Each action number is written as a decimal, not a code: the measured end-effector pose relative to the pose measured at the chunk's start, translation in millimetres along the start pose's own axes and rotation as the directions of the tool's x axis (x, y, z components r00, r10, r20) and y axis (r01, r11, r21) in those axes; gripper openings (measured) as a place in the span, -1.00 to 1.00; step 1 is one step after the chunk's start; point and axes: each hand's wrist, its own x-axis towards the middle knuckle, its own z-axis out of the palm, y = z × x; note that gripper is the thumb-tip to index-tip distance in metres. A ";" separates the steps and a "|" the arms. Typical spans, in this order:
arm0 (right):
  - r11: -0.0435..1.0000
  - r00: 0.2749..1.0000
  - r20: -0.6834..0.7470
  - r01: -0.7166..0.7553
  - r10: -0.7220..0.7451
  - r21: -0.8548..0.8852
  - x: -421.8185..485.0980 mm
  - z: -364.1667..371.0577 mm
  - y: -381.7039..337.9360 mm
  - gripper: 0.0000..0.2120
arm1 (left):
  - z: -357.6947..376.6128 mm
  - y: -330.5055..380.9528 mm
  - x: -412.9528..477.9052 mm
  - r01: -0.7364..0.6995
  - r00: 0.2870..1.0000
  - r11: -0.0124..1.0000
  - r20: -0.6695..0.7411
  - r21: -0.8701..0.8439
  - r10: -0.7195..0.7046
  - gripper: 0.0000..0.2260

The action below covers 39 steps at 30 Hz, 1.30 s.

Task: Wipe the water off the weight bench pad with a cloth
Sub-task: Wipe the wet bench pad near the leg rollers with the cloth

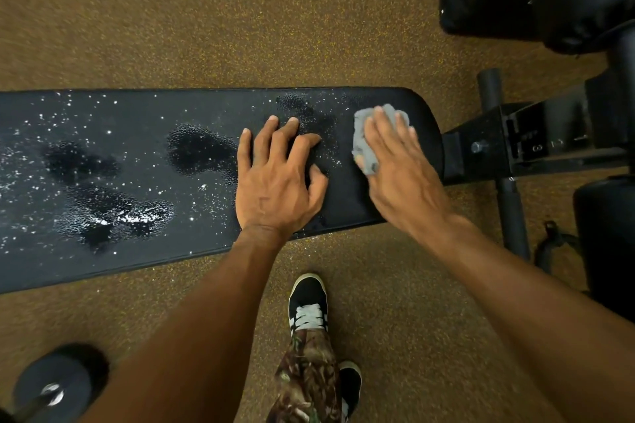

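Your left hand (275,178) rests spread on the wet bench pad (120,251); your right hand (398,165) presses a grey cloth (364,137) flat near its end.

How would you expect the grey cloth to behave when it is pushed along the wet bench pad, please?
The cloth is bunched into folds under the right hand, so it is probably floppy and light. Pressed down, it should slide along the bench pad rather than roll. It may grow heavier as it soaks up the puddles.
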 end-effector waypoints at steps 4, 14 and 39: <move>0.998 0.999 -0.008 0.052 -0.051 0.045 9.9 14.0 -24.0 -0.44 | 0.1 -0.1 -0.4 -0.005 1.000 1.000 0.005 0.006 0.005 -0.64; 0.999 0.999 -0.040 0.001 0.000 0.041 20.5 7.2 -12.1 -0.45 | -0.5 0.4 0.0 -0.003 1.000 1.000 0.009 0.003 0.003 -0.64; 0.999 0.999 -0.043 -0.015 0.016 0.029 62.4 4.5 -22.7 -0.41 | 0.2 0.5 0.2 0.000 1.000 1.000 0.003 0.007 0.000 -0.65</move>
